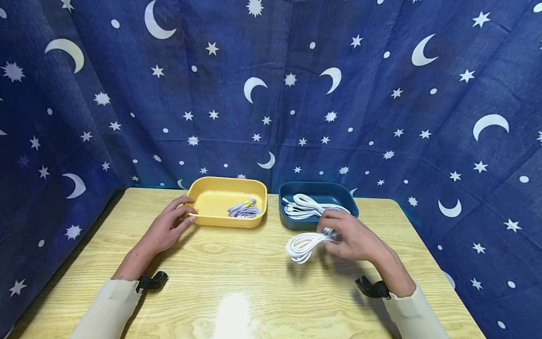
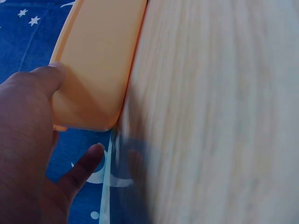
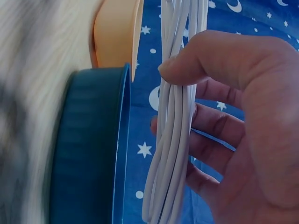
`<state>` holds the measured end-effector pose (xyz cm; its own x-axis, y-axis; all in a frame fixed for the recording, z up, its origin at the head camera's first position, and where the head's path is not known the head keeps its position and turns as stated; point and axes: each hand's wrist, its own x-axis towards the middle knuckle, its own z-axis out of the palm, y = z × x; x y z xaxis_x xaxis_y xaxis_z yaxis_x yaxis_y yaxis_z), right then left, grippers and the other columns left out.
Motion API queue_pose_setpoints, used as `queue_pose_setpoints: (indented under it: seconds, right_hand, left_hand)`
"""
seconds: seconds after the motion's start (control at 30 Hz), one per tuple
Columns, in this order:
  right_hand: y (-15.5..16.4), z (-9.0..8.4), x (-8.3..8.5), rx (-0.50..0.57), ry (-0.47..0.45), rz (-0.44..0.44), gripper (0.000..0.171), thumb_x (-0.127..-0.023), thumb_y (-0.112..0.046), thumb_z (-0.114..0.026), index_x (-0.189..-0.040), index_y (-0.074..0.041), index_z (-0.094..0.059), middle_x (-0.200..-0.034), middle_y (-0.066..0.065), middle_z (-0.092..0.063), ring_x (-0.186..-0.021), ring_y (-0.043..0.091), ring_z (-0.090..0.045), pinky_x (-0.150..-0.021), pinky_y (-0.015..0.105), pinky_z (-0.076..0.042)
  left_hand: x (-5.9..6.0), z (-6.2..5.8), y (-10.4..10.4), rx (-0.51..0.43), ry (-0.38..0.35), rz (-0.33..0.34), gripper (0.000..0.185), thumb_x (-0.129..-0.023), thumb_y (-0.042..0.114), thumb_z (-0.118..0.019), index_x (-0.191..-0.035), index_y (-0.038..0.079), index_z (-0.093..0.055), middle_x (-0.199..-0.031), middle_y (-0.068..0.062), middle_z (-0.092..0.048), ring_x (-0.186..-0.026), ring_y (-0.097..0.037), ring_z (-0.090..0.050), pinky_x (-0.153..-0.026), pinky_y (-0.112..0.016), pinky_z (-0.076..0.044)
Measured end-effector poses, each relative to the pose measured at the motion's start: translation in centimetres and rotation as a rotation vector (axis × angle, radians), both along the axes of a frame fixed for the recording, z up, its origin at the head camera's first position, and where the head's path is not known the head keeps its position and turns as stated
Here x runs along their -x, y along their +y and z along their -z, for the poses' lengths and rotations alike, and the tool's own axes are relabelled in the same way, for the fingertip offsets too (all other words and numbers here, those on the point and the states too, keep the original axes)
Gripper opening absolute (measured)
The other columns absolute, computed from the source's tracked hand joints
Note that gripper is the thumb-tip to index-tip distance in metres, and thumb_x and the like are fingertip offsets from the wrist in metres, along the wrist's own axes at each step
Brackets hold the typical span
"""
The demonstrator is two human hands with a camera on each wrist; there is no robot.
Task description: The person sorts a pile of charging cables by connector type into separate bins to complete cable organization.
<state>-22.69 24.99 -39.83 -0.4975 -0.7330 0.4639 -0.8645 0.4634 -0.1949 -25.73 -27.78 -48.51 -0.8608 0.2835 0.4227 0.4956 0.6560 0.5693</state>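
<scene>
White cable bundle [image 1: 306, 244] hangs pinched between thumb and curled fingers of the right hand [image 1: 353, 238], above the wooden table [image 1: 237, 282] just in front of the blue tray [image 1: 296, 221]. Left hand [image 1: 169, 226], fingers relaxed and gripping nothing, rests against the yellow tray [image 1: 203, 217], which holds one tied cable [image 1: 244, 210]. Judgement: keep the pinch mid-coil so the loops stay together.

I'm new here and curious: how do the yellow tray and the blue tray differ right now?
The yellow tray sits on the left with one small bundled cable in it; the blue tray sits on the right with a bigger heap of white cables. The left hand touches the yellow tray's edge; the right hand holds a white cable coil in front of the blue tray. Both are shallow, rounded rectangles side by side on the table.
</scene>
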Motion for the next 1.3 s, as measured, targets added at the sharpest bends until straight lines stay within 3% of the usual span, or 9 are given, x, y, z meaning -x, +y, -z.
queue_pose_setpoints:
  seconds: [0.2, 0.43, 0.7, 1.1, 1.3]
  right_hand:
    - [0.3, -0.1, 0.6, 0.013, -0.022, 0.037, 0.025, -0.075, -0.004, -0.079, -0.094, -0.02, -0.072, -0.096, -0.009, -0.064, -0.082, 0.01, -0.056, -0.075, 0.026, -0.046]
    - [0.4, -0.2, 1.4, 0.047, -0.038, 0.106, 0.023, -0.078, -0.006, -0.081, -0.096, -0.019, -0.074, -0.098, -0.008, -0.066, -0.082, 0.012, -0.056, -0.071, 0.028, -0.046]
    - [0.4, 0.0, 2.5, 0.084, -0.036, 0.171, 0.02, -0.079, -0.007, -0.081, -0.095, -0.016, -0.074, -0.097, -0.006, -0.067, -0.088, 0.011, -0.062, -0.075, 0.035, -0.053]
    - [0.5, 0.0, 3.4, 0.108, -0.047, 0.298, 0.017, -0.08, -0.009, -0.083, -0.094, -0.012, -0.076, -0.093, -0.002, -0.068, -0.081, 0.015, -0.061, -0.071, 0.037, -0.052]
    - [0.3, 0.2, 3.8, 0.116, -0.078, 0.358, 0.013, -0.082, -0.01, -0.084, -0.094, -0.012, -0.077, -0.094, -0.001, -0.068, -0.083, 0.016, -0.063, -0.074, 0.04, -0.053]
  left_hand:
    - [0.0, 0.1, 0.0, -0.001, 0.008, 0.003, 0.009, -0.106, 0.017, -0.068, -0.113, 0.016, -0.074, -0.15, -0.008, -0.053, -0.139, -0.035, -0.051, -0.094, -0.005, -0.038]
    - [0.0, 0.1, 0.0, 0.001, 0.012, 0.004, 0.009, -0.106, 0.016, -0.068, -0.113, 0.016, -0.074, -0.15, -0.008, -0.053, -0.125, -0.027, -0.059, -0.088, -0.016, -0.048]
    - [-0.1, 0.1, 0.1, 0.009, -0.014, -0.012, 0.011, -0.107, 0.018, -0.067, -0.115, 0.016, -0.074, -0.151, -0.007, -0.052, -0.125, -0.026, -0.061, -0.089, -0.013, -0.047]
    - [0.0, -0.1, 0.1, 0.002, -0.002, -0.007, 0.01, -0.106, 0.016, -0.068, -0.113, 0.015, -0.074, -0.151, -0.007, -0.052, -0.121, -0.024, -0.061, -0.088, -0.024, -0.051]
    - [0.0, -0.1, 0.2, -0.002, 0.017, 0.002, 0.009, -0.106, 0.015, -0.069, -0.113, 0.016, -0.074, -0.15, -0.008, -0.053, -0.11, -0.02, -0.063, -0.083, -0.018, -0.048]
